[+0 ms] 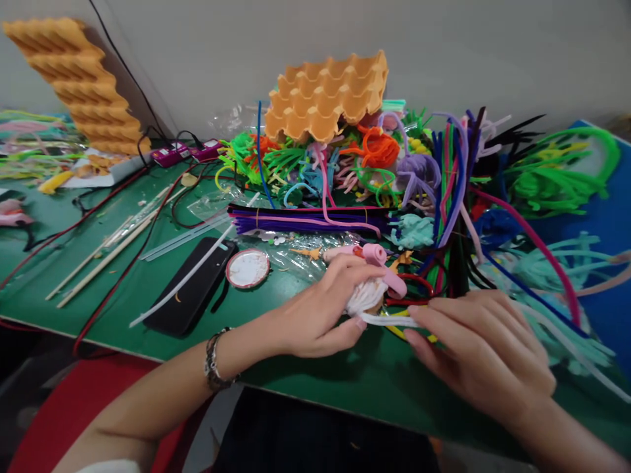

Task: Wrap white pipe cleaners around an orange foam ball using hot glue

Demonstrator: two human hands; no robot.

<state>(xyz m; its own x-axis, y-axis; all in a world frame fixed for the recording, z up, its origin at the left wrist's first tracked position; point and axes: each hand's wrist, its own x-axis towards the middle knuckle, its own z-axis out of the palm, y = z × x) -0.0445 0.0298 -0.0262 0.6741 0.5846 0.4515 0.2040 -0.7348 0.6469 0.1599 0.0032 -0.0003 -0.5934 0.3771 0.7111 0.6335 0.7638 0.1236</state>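
One white bundle [363, 299] is held low over the near part of one green table [290, 381], in front of the heaped craft stems. It is gripped by the left hand [330, 305], fingers curled over the top and thumb set below; the hand is closed as far as the bundle allows. From it a white strand [387, 320], seemingly doubled, is stretched to the right hand [488, 345], where it is pinched between thumb and fingertips, with no gap seen; its tail is trailed out to the right. One bracelet [211, 361] is worn on the left wrist. One pink roll [374, 255] is seen just beyond the left fingers. To the left, one black phone [190, 289] is crossed by one loose white stem [162, 299]; one round lid [247, 269] is set just beside it. One purple bundle [300, 220] is laid flat behind, crossed by one pink stem [328, 197]. Two egg trays are counted: a left tray [81, 85] propped near the wall, a middle tray [328, 95] perched on the heap. Two magenta boxes [170, 154] are noted farther back. One large green bunch [552, 174] is placed at far right. Stems in the heap cannot be counted.
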